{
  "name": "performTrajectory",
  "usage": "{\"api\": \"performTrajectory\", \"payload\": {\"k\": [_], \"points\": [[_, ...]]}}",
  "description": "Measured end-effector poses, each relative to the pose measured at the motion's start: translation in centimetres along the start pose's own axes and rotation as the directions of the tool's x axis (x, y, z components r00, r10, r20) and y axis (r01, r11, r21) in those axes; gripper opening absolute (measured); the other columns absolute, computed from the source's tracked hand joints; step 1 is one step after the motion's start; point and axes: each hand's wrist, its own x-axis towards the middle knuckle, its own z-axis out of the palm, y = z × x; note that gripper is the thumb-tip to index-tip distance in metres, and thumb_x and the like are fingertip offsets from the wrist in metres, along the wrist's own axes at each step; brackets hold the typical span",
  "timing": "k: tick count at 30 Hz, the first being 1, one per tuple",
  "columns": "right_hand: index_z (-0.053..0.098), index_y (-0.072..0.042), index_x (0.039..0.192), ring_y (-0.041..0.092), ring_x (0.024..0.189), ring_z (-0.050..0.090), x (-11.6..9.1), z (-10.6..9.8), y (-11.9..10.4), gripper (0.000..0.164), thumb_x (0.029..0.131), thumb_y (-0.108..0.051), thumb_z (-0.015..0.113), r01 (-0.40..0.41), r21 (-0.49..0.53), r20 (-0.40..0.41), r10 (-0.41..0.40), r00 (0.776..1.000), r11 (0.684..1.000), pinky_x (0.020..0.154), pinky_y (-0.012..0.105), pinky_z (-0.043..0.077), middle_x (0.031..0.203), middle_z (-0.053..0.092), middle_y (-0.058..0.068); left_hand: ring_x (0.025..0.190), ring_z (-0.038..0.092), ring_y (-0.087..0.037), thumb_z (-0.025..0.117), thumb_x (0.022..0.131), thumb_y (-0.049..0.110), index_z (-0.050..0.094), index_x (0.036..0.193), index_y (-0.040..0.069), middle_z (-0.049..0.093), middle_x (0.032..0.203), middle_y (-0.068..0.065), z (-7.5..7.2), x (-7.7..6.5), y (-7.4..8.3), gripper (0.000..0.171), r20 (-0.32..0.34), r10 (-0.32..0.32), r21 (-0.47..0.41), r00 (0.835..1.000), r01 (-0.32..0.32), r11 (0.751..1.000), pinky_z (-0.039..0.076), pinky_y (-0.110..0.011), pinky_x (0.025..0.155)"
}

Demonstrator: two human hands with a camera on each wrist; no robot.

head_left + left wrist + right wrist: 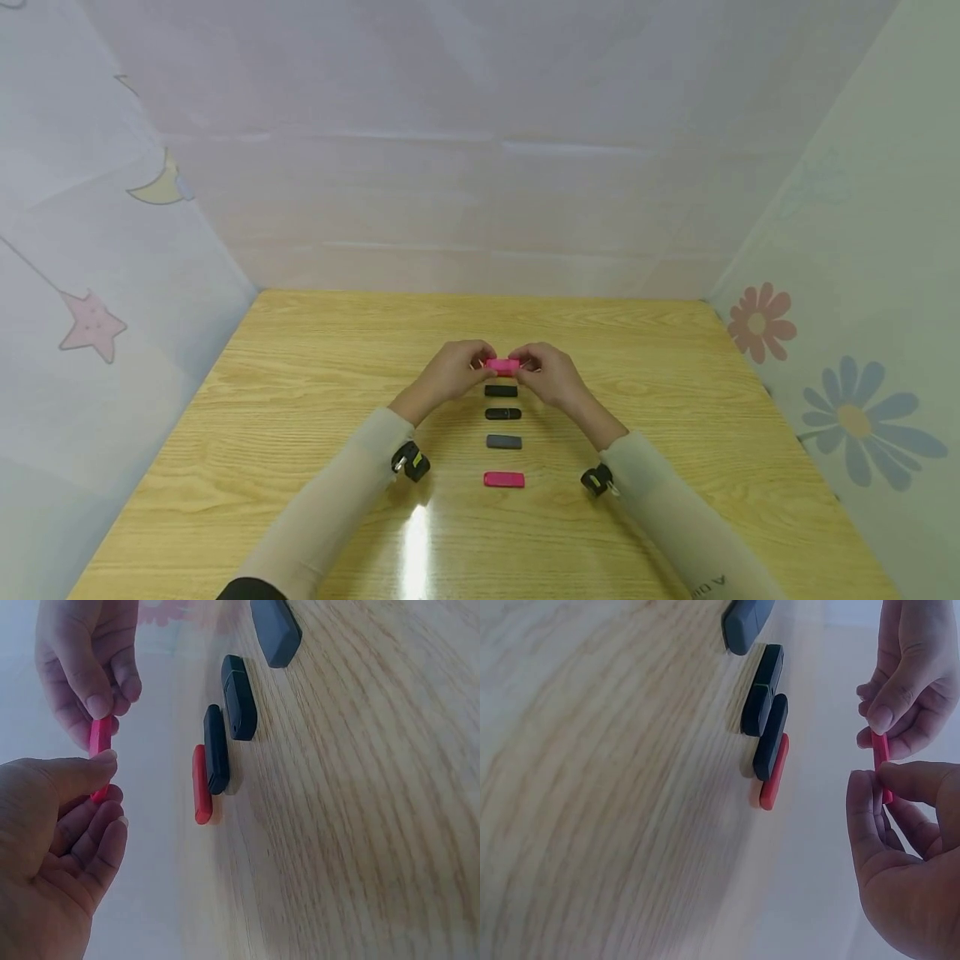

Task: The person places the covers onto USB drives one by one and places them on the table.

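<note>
A bright pink USB stick [502, 365] is held level between both hands, raised over the far part of the table. At one end, the left hand [453, 369] pinches it between thumb and fingers; at the other, the right hand [553, 375] does the same. Below the held stick, a red USB stick [201, 784] lies on the table, largely covered by it in the head view. Nearer the person follow a black USB stick [501, 391], another black one with a cap seam [503, 414], a grey one [504, 442] and a pink one [504, 479].
The sticks lie crosswise in one column on the wood-grain table [315, 375]. A pale cloth wall [480, 208] rises behind the table's far edge, with patterned side walls at left and right. Small black wrist cameras [411, 461] sit on both sleeves.
</note>
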Motion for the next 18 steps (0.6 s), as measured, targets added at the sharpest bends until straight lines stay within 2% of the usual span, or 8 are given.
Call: {"api": "performTrajectory", "payload": {"k": [5, 11, 18], "points": [[0.070, -0.006, 0.120, 0.023, 0.096, 0.065, 0.5, 0.0, 0.2, 0.024, 0.096, -0.011, 0.066, -0.007, -0.022, -0.005, 0.007, 1.000, 1.000, 0.076, 0.037, 0.057, 0.111, 0.066, 0.012, 0.087, 0.063, -0.013, 0.071, 0.097, 0.025, 0.070, 0.118, 0.012, 0.072, 0.103, 0.000, 0.1, 0.4, -0.2, 0.025, -0.003, -0.009, 0.014, 1.000, 0.009, 1.000, 0.054, -0.029, 0.073], [0.070, -0.008, 0.122, 0.023, 0.098, 0.064, 1.2, 0.0, 0.5, 0.026, 0.097, -0.014, 0.066, -0.056, -0.033, -0.002, 0.056, 0.998, 0.998, 0.078, 0.036, 0.055, 0.113, 0.066, 0.010, 0.088, 0.064, -0.013, 0.070, 0.098, 0.022, 0.070, 0.119, 0.011, 0.072, 0.104, -0.001, 0.5, 1.3, -0.6, 0.024, -0.003, -0.031, 0.003, 1.000, 0.031, 1.000, 0.054, -0.027, 0.073], [0.069, -0.006, 0.122, 0.023, 0.092, 0.066, 2.1, 0.1, 1.1, 0.025, 0.098, -0.013, 0.066, -0.080, 0.004, 0.003, 0.080, 0.997, 0.997, 0.064, 0.029, 0.051, 0.110, 0.067, 0.012, 0.087, 0.063, -0.014, 0.070, 0.098, 0.019, 0.070, 0.118, 0.009, 0.072, 0.103, -0.002, 0.9, 2.3, -1.0, 0.023, -0.017, -0.035, 0.001, 0.999, 0.035, 0.999, 0.054, -0.027, 0.073]]}}
